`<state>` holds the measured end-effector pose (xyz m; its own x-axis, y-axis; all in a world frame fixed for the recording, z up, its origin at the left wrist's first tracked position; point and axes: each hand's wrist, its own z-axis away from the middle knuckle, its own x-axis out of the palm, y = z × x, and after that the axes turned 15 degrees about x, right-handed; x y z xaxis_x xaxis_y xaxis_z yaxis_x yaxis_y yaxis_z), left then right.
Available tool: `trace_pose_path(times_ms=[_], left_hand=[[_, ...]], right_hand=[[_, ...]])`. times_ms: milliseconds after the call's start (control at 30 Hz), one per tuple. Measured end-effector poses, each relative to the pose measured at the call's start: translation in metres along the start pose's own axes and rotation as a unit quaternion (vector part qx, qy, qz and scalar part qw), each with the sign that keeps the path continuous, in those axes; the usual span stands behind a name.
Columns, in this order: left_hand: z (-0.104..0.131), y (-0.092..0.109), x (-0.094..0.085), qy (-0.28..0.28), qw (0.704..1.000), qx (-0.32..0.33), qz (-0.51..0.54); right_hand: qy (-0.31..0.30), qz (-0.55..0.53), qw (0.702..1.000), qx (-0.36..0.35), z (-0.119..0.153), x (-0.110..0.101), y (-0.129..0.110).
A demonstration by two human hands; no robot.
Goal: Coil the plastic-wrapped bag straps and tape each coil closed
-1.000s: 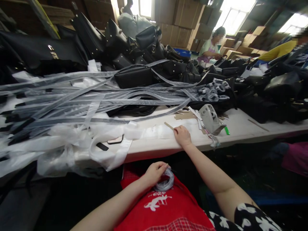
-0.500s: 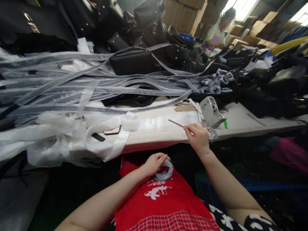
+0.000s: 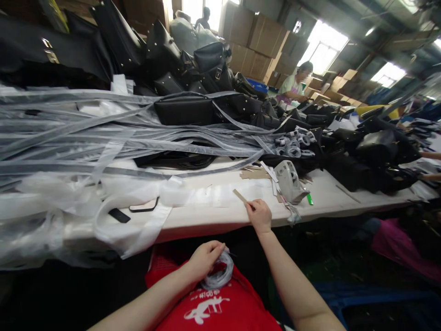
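My left hand (image 3: pixel 207 259) is closed on a coil of plastic-wrapped strap (image 3: pixel 220 277), held in front of the red apron (image 3: pixel 206 307). Between the thumb and fingers of my right hand (image 3: pixel 259 215) is a narrow brown strip (image 3: pixel 240 196), which looks like card, pointing up and left over the front of the white table (image 3: pixel 203 219). A grey-white tape dispenser (image 3: pixel 290 181) stands just to the right of that hand, with loose card strips (image 3: pixel 255 172) beside it.
Long plastic-wrapped straps (image 3: pixel 165 145) spread across the left of the table. Black bags (image 3: pixel 184 110) are heaped behind them, with several coiled straps (image 3: pixel 292 143) at the right. Clear plastic wrap (image 3: pixel 117 236) hangs over the front edge. A co-worker (image 3: pixel 292 87) is beyond the bags.
The view has tilted up and turned a little to the right. The strip in my right hand has turned and now shows its broad brown face. My left hand keeps hold of the coil.
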<state>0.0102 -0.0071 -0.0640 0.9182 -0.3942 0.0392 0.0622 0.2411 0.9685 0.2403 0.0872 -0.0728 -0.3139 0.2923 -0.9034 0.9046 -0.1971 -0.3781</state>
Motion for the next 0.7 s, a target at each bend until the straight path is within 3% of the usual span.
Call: trace_pose_path(times_ms=[700], left_hand=[[-0.001, 0.004, 0.001, -0.001, 0.999, 0.013, -0.033]], right_hand=[[-0.096, 0.150, 0.982, -0.056, -0.013, -0.023, -0.014]])
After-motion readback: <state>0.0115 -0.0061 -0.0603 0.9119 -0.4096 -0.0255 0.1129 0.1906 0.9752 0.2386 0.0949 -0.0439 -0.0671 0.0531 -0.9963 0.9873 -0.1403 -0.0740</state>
